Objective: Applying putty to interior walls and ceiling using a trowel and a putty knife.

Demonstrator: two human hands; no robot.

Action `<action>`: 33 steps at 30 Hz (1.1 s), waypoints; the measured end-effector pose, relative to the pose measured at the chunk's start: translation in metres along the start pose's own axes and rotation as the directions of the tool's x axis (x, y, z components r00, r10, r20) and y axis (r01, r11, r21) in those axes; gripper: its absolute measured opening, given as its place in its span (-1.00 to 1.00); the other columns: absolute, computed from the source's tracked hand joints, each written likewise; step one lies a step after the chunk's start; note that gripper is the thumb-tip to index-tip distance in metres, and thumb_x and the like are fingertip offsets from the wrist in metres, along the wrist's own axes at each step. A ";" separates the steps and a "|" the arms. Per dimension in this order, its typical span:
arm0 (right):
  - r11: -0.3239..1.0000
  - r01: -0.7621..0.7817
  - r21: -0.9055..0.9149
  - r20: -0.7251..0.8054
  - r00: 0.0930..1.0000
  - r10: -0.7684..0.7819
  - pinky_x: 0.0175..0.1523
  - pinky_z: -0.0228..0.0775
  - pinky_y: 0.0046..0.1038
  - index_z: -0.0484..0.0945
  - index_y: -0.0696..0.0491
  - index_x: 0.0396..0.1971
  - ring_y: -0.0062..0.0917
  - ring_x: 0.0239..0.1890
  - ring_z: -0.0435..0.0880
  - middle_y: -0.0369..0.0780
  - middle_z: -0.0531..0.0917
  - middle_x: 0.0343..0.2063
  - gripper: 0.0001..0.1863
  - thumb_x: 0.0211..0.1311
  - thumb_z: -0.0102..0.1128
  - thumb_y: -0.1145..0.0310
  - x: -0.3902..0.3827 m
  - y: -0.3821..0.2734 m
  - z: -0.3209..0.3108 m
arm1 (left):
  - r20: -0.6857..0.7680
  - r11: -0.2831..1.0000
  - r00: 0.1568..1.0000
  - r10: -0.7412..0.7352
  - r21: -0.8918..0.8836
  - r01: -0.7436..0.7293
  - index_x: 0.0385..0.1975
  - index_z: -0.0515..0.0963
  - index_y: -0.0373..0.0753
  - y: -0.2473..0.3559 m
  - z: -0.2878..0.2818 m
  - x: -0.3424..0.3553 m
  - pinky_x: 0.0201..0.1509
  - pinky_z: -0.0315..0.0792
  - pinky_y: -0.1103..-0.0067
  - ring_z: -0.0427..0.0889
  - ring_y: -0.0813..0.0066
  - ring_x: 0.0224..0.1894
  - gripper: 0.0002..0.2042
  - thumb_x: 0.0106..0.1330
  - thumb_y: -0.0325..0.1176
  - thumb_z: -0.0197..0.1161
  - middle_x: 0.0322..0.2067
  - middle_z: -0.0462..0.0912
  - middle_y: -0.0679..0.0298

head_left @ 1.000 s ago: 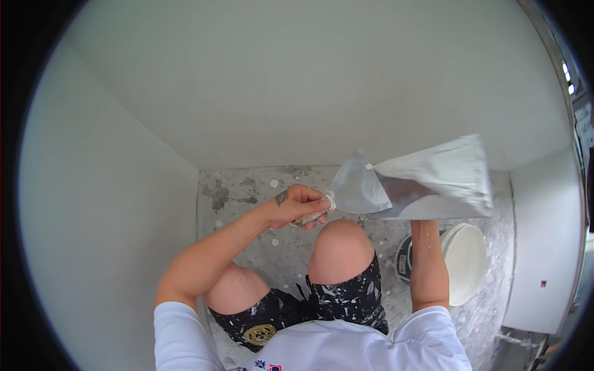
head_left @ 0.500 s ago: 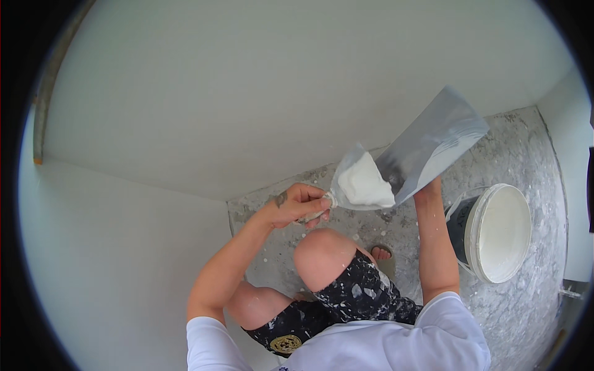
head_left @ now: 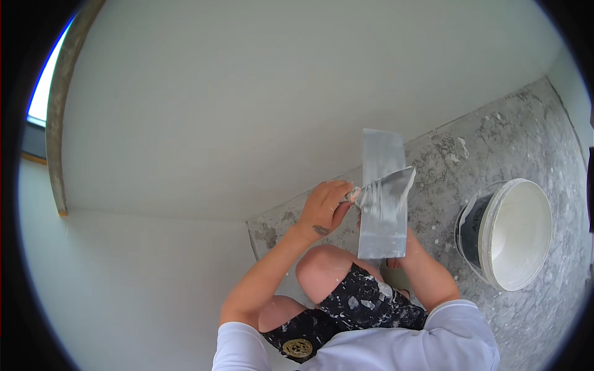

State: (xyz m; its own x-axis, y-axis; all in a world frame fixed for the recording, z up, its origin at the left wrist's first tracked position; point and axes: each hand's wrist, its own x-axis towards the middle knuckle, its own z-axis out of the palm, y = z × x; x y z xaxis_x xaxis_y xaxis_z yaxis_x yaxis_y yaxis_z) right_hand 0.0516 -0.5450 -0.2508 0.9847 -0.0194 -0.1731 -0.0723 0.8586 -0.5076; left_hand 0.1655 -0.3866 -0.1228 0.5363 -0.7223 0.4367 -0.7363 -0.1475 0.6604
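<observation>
My left hand (head_left: 325, 207) grips the handle of a putty knife (head_left: 391, 187), its fingers closed round it. The triangular blade lies across the face of a long rectangular plastering trowel (head_left: 382, 232), touching or very close to it. A thin line of white filler shows along the knife's far edge, and the trowel's metal face has faint streaks. Behind the trowel is my right hand (head_left: 359, 217), holding it from the back; only a bit of the fingers shows and the handle is hidden. Both tools are in front of my bent knees.
A white-rimmed bucket (head_left: 486, 247), pale inside, stands on the floor to the right. The grey floor (head_left: 489, 136) is spattered with white. A smooth pale wall (head_left: 247, 93) rises ahead, meeting another at the left. A window edge (head_left: 59, 117) shows at far left.
The trowel has swung from slanting right to nearly upright and moved left. The putty knife has moved right onto it, and the big white lump of filler no longer shows on its blade.
</observation>
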 end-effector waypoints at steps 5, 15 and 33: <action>0.991 -0.090 -0.095 -0.086 0.993 0.082 0.03 0.51 -0.52 0.41 0.10 0.16 -0.52 -0.02 0.60 -0.24 0.60 -0.04 -0.57 0.43 0.00 0.17 -0.021 -0.002 0.027 | 0.045 0.892 0.959 0.280 0.357 -0.278 -0.09 0.45 -0.30 -0.058 0.005 -0.021 0.00 0.39 0.22 0.52 0.02 -0.11 -0.62 0.02 -0.55 0.24 -0.16 0.54 0.07; 0.779 0.497 -0.382 -0.169 0.791 -0.588 -0.07 0.52 -0.39 0.42 0.13 0.05 -0.47 -0.17 0.64 -0.21 0.61 -0.12 -0.60 0.27 0.23 0.34 0.064 -0.230 -0.020 | 0.293 0.790 0.830 -0.475 0.557 0.256 -0.15 0.48 -0.26 -0.114 -0.093 -0.184 -0.01 0.37 0.25 0.52 0.05 -0.10 -0.78 0.21 -0.46 0.20 -0.20 0.56 0.07; 0.343 0.274 -0.898 -0.095 0.641 -0.762 -0.38 0.34 -0.56 0.58 0.16 -0.48 -0.71 -0.51 0.45 -0.34 0.57 -0.62 -0.69 0.11 0.45 0.22 0.141 0.004 0.099 | -0.062 0.263 0.264 -0.963 -0.444 0.856 -0.21 0.33 -0.21 -0.079 -0.011 -0.432 -0.30 0.43 0.57 0.52 0.56 -0.40 -0.82 0.34 -0.43 0.22 -0.42 0.57 0.26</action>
State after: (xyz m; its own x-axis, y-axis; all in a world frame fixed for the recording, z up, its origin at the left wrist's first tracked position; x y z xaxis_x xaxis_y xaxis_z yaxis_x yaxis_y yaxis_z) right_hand 0.2056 -0.4937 -0.1942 0.6711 -0.7151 0.1957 0.1031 -0.1713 -0.9798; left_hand -0.0036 -0.0552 -0.3570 0.8758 -0.0068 -0.4826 0.4486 -0.3571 0.8193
